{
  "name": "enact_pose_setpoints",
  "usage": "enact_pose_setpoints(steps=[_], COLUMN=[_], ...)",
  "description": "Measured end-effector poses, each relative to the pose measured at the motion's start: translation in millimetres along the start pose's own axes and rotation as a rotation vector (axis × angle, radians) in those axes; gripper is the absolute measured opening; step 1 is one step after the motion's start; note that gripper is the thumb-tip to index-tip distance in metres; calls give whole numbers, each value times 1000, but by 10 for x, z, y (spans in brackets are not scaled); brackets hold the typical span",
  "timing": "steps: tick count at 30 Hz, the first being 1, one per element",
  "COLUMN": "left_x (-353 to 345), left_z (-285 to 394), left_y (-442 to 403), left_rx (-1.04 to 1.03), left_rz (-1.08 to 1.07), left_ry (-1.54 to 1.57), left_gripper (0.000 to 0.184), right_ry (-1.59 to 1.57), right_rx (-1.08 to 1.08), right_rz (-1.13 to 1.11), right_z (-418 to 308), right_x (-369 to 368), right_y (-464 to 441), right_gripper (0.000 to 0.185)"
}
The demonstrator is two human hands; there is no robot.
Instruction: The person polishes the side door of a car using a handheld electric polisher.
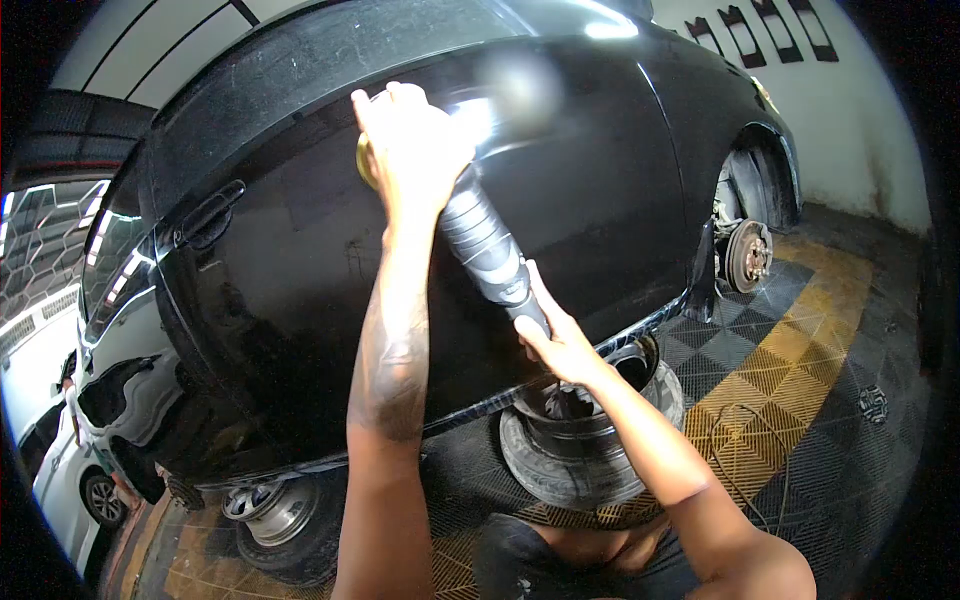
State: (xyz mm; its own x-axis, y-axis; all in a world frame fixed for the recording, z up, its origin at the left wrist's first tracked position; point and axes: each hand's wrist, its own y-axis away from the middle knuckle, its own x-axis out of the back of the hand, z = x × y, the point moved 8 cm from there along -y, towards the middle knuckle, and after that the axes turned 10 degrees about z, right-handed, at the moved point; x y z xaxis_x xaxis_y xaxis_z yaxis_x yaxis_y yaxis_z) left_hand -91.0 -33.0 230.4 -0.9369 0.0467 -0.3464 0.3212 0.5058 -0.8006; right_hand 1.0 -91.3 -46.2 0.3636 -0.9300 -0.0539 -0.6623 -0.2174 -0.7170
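A dark, ribbed car polisher (482,238) slants across the black car door (580,190). My left hand (415,145) is closed over its head, brightly lit, with the fingertips at the top. The yellow edge of a pad (365,162) shows beside that hand, against the door; how firmly it presses is hidden. Lower down, my right hand (560,345) is wrapped around the rear handle of the polisher. A bright light reflects in the paint near the head.
Below the door lie a wheel with its tire (570,450) and another wheel (275,520). The front hub shows a bare brake disc (750,256). A cable (735,480) loops over the floor tiles (800,330). A white car (60,460) stands at left.
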Motion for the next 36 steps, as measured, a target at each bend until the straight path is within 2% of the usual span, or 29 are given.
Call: enact_pose_setpoints(steps=[1, 3, 4, 5, 7, 8, 9, 11, 13, 15, 16, 17, 20, 27, 29, 30, 35, 36], left_x=[-100, -273, -362, -431, -325, -290, -325, -342, -292, -273, -220, -185, -131, 255, 265, 241, 354, 384], left_z=[139, 270, 404, 541, 726, 724, 725, 654, 623, 559, 495, 412, 27, -438, -516, -640, -942, -990], left_y=[-29, -59, -97, -128, -182, -211, -174, -117, -121, -132, -133, -125, -77, -21, 17, 96, 159, 163], left_rx=[-78, -16, -53, -100, -104, -63, -59, 59, 17, -46, -54, -55, 164, 113, 82, 102, 121, 105], left_rz=[-6, -22, -98, -159, -34, 91, 93, 98, 109, 67, 69, 67, 47, 183, -3, 14, 19, -8], left_ry=[-151, -66, -143, -224, -157, -1, -4, 214, 158, -37, -50, -57, 194, 183, 114, 103, 94, 65], left_gripper=[44, 71, 76, 71, 58, 48, 48, 85, 83, 78, 57, 57, 78, 71, 85, 87, 81, 80], right_ry=[-61, -68, -95, -132, -130, -135, -131, -128, -131, -139, -129, -118, -105, -70, -67, -45, 3, -8], right_rx=[16, 34, 40, 38, 30, 17, 18, 34, 25, 15, 14, 13, 58, 38, 47, 46, 21, 81], right_rz=[17, 73, 91, 70, 86, 96, 93, 98, 82, 66, 56, 45, 37, -30, -38, -46, -100, -90], right_z=[38, 38, 54, 67, 98, 93, 90, 77, 90, 81, 52, 32, -23, -138, -153, -167, -226, -232], right_x=[90, 297, 382, 441, 570, 603, 613, 621, 567, 463, 398, 328, 118, -343, -447, -502, -748, -797], right_y=[-11, -19, -30, -32, -36, -37, -39, -46, -57, -61, -63, -69, -108, -113, -122, -123, -114, -121], right_gripper=[84, 84, 84, 84, 84, 84, 84, 85, 85, 85, 85, 85, 85, 86, 86, 86, 86, 85])
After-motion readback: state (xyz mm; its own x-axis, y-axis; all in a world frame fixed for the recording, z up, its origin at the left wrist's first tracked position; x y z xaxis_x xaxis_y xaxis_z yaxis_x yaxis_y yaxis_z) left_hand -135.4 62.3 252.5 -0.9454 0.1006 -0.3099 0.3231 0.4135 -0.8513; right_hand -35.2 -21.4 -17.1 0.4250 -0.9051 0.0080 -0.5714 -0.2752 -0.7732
